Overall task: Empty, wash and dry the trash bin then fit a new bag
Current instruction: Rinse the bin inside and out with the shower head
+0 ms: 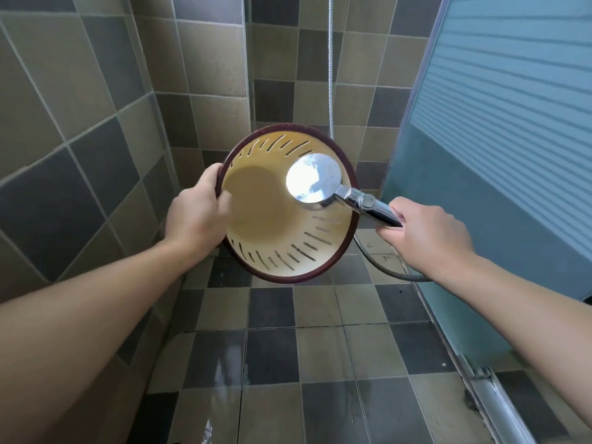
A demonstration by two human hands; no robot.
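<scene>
Two hands are busy here, inside a tiled shower corner. The left hand (195,216) grips the dark red rim of the round yellow plastic trash bin with slits in its side (256,225). The fingers curl over the rim and the thumb goes inside. The bin is held up in the air, tipped so its open mouth faces the person. It is above the grey and tan tiled floor (320,347) and does not touch it.

The right hand (426,235) holds the handle of the shiny silver shower head (314,177), with the fingers wrapped around it. The round head sits just inside the mouth of the bin, near the right side. Its flat back faces the person, so the spray side points into the bin.

The bin looks empty, with no bag and no trash in it. So I think this is the washing step. Next, the water has to reach every part of the inside. That may call for turning the bin with the left hand and moving the shower head around. Drying and the new bag are not yet done.

Some things are hard to tell. The spray side is hidden, so I cannot see any water coming out. The floor has wet patches near the bottom. The silver hose (384,267) loops under the right hand, and its lower end goes out of sight behind the wrist. The frosted blue glass door (496,139) is cut off at the right edge.
</scene>
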